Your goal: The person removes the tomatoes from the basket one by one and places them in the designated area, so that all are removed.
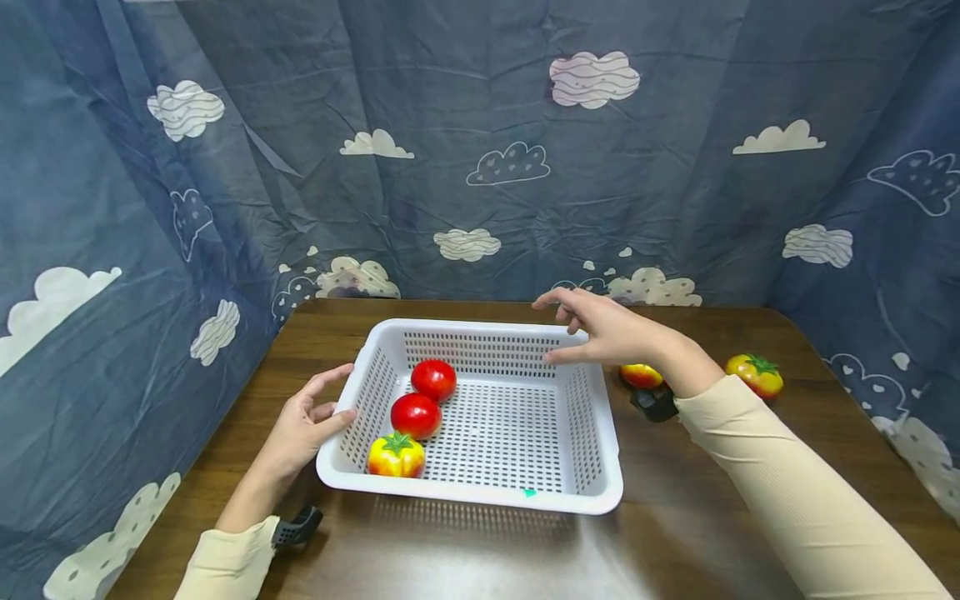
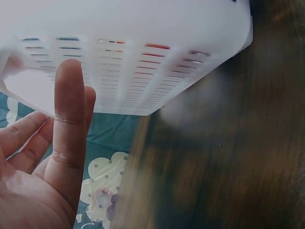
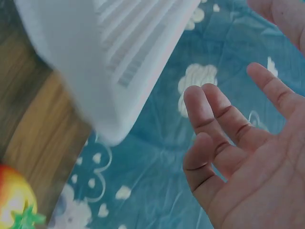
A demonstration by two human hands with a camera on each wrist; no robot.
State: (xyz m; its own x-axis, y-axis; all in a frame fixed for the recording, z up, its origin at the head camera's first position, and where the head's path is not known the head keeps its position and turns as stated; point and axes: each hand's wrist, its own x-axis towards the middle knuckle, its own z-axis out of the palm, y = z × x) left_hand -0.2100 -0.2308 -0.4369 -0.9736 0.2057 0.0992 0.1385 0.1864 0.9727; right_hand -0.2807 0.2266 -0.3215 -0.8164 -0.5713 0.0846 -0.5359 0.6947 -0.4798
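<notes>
A white perforated plastic basket (image 1: 465, 492) stands on the wooden table. Inside, toward its left, lie two red tomatoes (image 1: 433, 380) and a yellow-and-red tomato (image 1: 396, 456) with a green leafy top. My left hand (image 1: 303, 425) is at the basket's left rim, thumb and fingers spread; in the left wrist view one straight finger (image 2: 70, 114) overlaps the slotted wall. My right hand (image 1: 618, 329) hovers by the back right corner of the basket, holding nothing. In the right wrist view its fingers are loosely bent, apart from the basket's rim (image 3: 114, 133).
Right of the basket, a yellow-and-red tomato (image 1: 640, 376) is partly hidden by the right wrist. Another yellow-and-red tomato (image 1: 754, 376) lies farther right on the table (image 1: 675, 492). Behind hangs a blue cloud-patterned cloth (image 1: 465, 108). Dark straps (image 1: 297, 527) circle the wrists.
</notes>
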